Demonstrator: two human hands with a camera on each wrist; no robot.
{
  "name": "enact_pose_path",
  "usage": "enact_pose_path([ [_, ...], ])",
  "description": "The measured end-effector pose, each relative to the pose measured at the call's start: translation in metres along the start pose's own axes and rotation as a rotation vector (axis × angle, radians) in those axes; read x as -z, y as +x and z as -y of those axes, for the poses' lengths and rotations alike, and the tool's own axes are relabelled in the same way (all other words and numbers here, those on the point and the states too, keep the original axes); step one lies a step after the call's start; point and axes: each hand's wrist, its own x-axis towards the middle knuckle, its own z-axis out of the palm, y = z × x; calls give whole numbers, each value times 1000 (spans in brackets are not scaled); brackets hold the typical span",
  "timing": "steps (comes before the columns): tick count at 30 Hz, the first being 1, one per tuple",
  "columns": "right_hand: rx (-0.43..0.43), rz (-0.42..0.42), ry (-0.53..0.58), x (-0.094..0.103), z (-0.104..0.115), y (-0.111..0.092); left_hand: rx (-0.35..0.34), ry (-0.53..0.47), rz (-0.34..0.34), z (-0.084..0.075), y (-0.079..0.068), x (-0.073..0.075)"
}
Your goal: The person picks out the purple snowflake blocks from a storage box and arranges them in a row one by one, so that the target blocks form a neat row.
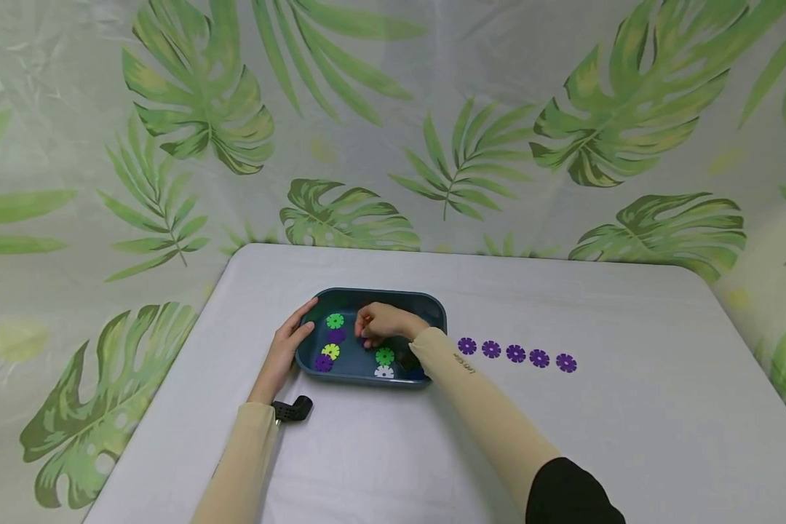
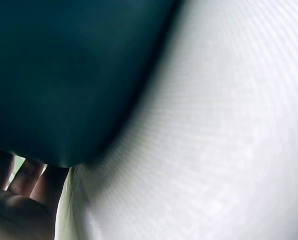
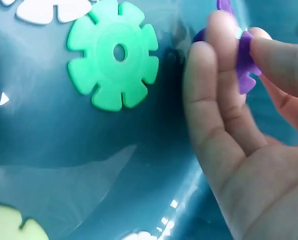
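Observation:
A dark teal tray [image 1: 367,380] sits on the table with notched plastic discs lying inside it. My left hand [image 1: 282,356] holds the tray's left rim, its thumb over the edge; in the left wrist view, several fingers [image 2: 26,177] show beside the tray wall. Over the middle of the tray, my right hand [image 3: 238,135] pinches a purple notched disc [image 3: 245,62] between thumb and fingers. Near it lie a green disc [image 3: 101,55] and a white disc [image 1: 383,372]. Another green disc [image 1: 335,321], a yellow disc [image 1: 330,351] and purple discs [image 1: 324,362] lie in the tray's left part.
Several purple discs [image 1: 515,354] form a slanting row on the white tablecloth [image 1: 629,437], right of the tray. A black wrist camera [image 1: 293,409] sticks out from the left wrist. Behind the table hangs a leaf-patterned curtain [image 1: 465,160].

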Motion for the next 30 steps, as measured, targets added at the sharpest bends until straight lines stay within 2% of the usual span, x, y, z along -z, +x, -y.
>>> enact_pose_path([
  [7, 113, -49, 5, 14, -1, -12, 17, 13, 28, -26, -8, -6],
  [10, 157, -65, 15, 23, 0, -23, 9, 16, 28, -25, -9, -5],
  [15, 169, -77, 108, 39, -6, -46, 6, 14, 12, -8, -3, -1],
  [18, 167, -81, 165, 51, -17, -62, 3, 26, 4, 1, 0, 0],
  [22, 178, -112, 199, 68, -34, -85, -1, 31, -5, 4, 1, 1],
  [25, 169, -155, 216, 80, -49, -106, -3, 33, 1, 1, -1, 0],
  [30, 119, -247, 241, 99, -83, -146, 9, 20, 19, -18, -7, -4],
])
